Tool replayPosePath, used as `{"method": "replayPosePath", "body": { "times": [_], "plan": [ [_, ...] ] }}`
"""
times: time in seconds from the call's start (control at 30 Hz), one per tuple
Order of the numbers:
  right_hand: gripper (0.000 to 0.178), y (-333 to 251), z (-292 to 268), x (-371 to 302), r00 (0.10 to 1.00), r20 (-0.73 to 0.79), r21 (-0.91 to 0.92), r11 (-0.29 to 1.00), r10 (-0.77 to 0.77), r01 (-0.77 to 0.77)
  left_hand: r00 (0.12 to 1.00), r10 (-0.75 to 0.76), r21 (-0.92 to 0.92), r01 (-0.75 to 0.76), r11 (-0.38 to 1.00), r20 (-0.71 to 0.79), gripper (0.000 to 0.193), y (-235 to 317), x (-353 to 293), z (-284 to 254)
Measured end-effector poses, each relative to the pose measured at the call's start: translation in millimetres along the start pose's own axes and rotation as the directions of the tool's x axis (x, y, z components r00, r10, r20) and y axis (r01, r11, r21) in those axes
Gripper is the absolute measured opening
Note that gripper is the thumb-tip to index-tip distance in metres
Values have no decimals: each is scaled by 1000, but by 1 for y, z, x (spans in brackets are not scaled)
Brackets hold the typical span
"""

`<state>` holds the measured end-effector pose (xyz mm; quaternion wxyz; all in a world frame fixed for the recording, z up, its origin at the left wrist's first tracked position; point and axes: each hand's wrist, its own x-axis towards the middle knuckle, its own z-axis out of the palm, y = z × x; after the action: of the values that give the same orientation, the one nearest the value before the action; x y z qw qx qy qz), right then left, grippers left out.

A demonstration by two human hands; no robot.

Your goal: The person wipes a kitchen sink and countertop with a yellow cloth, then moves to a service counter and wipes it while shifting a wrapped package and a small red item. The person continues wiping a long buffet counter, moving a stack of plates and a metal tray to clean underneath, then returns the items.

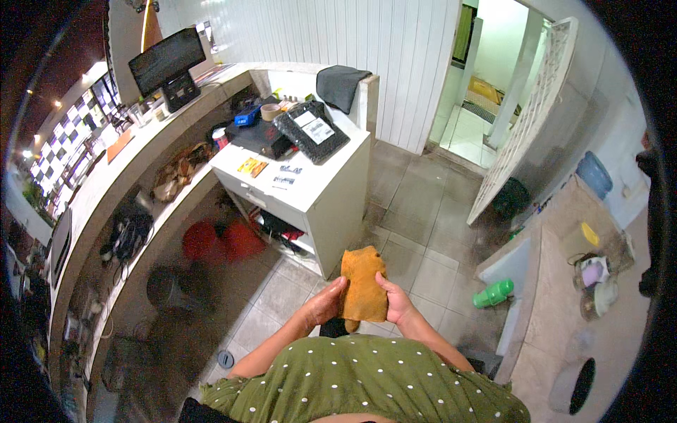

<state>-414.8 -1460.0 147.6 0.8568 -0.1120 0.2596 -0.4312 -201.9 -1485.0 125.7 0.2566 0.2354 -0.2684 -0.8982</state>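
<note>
A folded orange cloth [363,285] is held up in front of my body, above the tiled floor. My left hand [326,299] is closed on its left edge, with the thumb lying along the side. On the opposite edge, my right hand [396,299] grips it with the thumb pressed on the front face. The fingers of both hands are partly hidden behind the cloth. Just beyond it stands a white cabinet [335,211] with a drawer and an open shelf, which neither hand touches.
On the cabinet top lie a black wrapped package [310,132], a tape roll [270,111] and small packets [252,167]. A curved counter at left carries a monitor [168,60]. A green bottle [493,293] is at right, near a sink ledge. An open door [525,120] stands behind.
</note>
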Motion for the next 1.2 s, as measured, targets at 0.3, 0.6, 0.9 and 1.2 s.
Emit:
{"method": "replayPosePath", "body": {
  "times": [0.3,0.6,0.9,1.2],
  "plan": [
    [60,-97,16,132,995,-48,-36,995,-92,91,1000,-17,114,19,993,-20,68,149,93,-50],
    [58,-154,16,220,985,-109,50,989,-132,138,996,-74,50,76,996,-44,54,240,161,-92],
    [54,-237,6,333,995,-92,85,996,-33,41,911,43,42,-28,999,-411,53,294,225,-150],
    [54,-297,-3,421,983,-39,81,981,181,-178,395,417,306,-314,899,-819,79,394,277,-239]
  ]
}}
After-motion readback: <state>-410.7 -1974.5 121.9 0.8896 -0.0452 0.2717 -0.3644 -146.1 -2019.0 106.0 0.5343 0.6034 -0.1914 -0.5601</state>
